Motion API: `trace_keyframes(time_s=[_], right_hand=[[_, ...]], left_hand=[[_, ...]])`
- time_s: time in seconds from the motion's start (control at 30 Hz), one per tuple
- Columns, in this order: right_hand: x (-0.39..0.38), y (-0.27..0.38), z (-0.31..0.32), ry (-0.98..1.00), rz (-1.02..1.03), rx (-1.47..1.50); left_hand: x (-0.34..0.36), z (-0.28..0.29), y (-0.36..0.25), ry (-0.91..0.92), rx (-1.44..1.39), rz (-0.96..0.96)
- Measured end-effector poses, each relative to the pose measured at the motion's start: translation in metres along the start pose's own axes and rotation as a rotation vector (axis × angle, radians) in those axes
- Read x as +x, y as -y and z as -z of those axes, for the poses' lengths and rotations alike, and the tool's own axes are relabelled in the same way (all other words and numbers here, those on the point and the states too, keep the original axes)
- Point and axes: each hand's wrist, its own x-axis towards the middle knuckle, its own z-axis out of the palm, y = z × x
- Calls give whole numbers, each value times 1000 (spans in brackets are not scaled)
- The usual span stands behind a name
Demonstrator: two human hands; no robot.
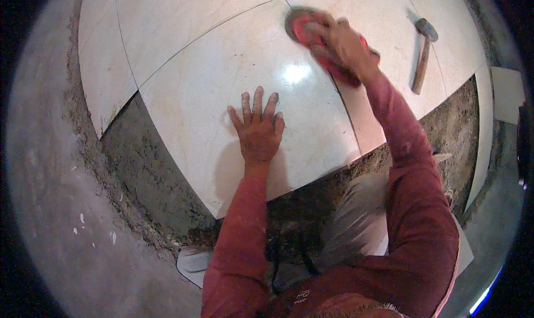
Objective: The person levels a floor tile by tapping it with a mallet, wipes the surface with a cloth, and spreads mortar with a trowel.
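My left hand (258,137) lies flat on a large cream floor tile (206,107), its fingers spread and nothing in it. Farther off to the right, my right hand (347,48) grips a red tool with dark, rounded ends that looks like a suction-cup lifter (303,30). Motion blurs both the hand and this tool, and the fingers cover its middle. The tool is over the joint along the tile's right edge. To the right of that hand, a mallet (426,30) with a grey head and wooden handle rests on the neighbouring tiles.
Bare rough mortar bed (150,157) shows left of the tile, and more (453,123) at the right. Other laid tiles (178,15) stretch away at the back. Grey concrete floor (50,195) borders the left. A loose tile piece (506,93) lies at the far right.
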Motion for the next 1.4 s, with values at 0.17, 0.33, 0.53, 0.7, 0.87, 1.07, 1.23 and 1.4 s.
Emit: trace_keyframes(time_s=[0.17, 0.33, 0.53, 0.7, 0.87, 1.07, 1.23, 1.4], right_hand=[[-200, 69, 76, 331, -172, 151], [-355, 48, 130, 541, -488, 559], [-183, -3, 168, -53, -725, 834], [24, -122, 75, -170, -309, 636], [134, 5, -15, -139, -233, 38], [189, 223, -84, -278, 125, 361], [201, 356, -139, -191, 237, 324], [217, 311, -131, -270, 245, 446]], left_hand=[[1, 7, 0, 43, 63, 21], [1, 6, -2, -3, 56, -1], [-4, 5, 10, 15, 42, 15], [7, 3, -10, 79, -90, 9], [2, 7, 0, 55, -47, 24], [-20, -10, 26, -123, -144, -45], [10, -4, -1, 189, 10, -79], [17, 23, 1, 299, -591, 94]])
